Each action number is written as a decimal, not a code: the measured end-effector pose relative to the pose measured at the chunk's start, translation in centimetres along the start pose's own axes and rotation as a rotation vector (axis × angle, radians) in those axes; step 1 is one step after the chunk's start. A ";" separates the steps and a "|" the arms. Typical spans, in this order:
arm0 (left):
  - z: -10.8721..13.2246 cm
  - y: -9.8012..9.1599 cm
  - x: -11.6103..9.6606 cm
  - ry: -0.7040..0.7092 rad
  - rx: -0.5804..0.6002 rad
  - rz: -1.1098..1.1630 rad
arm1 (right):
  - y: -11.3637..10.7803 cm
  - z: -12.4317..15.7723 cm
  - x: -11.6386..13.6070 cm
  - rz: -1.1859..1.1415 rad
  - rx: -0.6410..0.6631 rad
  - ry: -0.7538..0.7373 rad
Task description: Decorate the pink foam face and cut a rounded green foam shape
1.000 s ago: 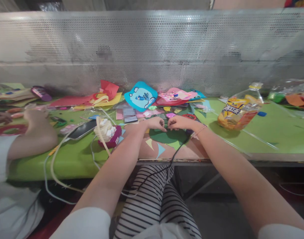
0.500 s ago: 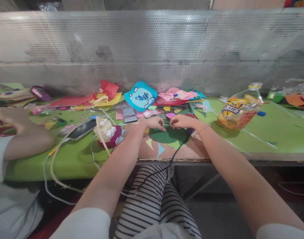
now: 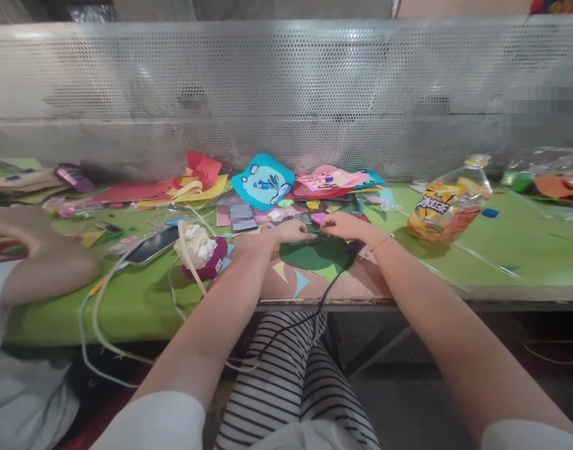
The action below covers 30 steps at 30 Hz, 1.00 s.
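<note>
A dark green paper piece (image 3: 317, 254) lies near the table's front edge, on a brownish sheet with small paper scraps. Over its back left edge is my left hand (image 3: 293, 231), its fingers closed and pointing right. My right hand (image 3: 337, 225) faces it from the other side, fingers bent into a pinch. The fingertips nearly meet; anything between them is too small to make out. Just behind them lies a small pink object (image 3: 318, 217). A light blue scrap (image 3: 300, 283) and a pale yellow scrap (image 3: 280, 271) lie in front of the green piece.
A blue bear cutout (image 3: 263, 182) and pink cutouts (image 3: 328, 180) lie at the back. A plastic bottle (image 3: 448, 203) stands right. On the left are a magenta container (image 3: 206, 259), a phone (image 3: 154, 244), cables and another person's arm (image 3: 52, 269). A perforated metal panel (image 3: 286, 94) rises behind.
My left fingers have straightened slightly toward my right hand, narrowing the gap. The whole view has shifted a little; the table items look unmoved.
</note>
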<state>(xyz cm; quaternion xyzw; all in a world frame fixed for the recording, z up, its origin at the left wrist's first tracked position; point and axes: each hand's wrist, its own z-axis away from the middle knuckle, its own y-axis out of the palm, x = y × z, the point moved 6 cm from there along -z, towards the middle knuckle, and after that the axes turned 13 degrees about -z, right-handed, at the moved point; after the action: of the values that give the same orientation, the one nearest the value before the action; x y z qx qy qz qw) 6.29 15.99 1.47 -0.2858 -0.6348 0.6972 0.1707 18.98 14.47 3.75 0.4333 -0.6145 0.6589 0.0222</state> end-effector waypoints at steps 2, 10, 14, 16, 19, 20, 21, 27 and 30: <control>-0.1 0.2 -0.1 0.001 -0.030 -0.045 | -0.4 -0.1 0.2 0.069 -0.093 -0.045; -0.3 0.4 0.2 0.029 -0.025 -0.123 | 0.7 -0.4 -1.0 0.293 -0.155 -0.118; -0.2 0.2 0.0 0.030 -0.013 -0.173 | 0.9 0.0 -1.2 0.355 -0.128 -0.016; -0.1 0.2 -0.1 0.033 -0.016 -0.189 | 1.0 0.2 -1.2 0.388 -0.104 0.039; -0.2 0.3 -0.1 0.034 -0.021 -0.213 | 1.3 0.2 -1.4 0.438 -0.063 0.100; -0.2 0.3 -0.1 0.034 -0.022 -0.221 | 1.4 0.2 -1.5 0.453 -0.055 0.109; -0.2 0.3 -0.1 0.032 -0.022 -0.230 | 1.6 0.2 -1.5 0.467 -0.054 0.113; 0.1 -0.2 -0.1 0.019 -0.025 -0.307 | 2.1 -0.1 -1.5 0.550 -0.108 0.088; 0.1 -0.3 0.2 0.012 -0.038 -0.306 | 2.0 -0.1 -1.2 0.560 -0.134 0.062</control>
<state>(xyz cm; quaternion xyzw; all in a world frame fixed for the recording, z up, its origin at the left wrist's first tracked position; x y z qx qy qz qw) 5.98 16.08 1.77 -0.1932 -0.6830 0.6493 0.2732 18.56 14.72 1.48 0.2238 -0.7515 0.6103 -0.1131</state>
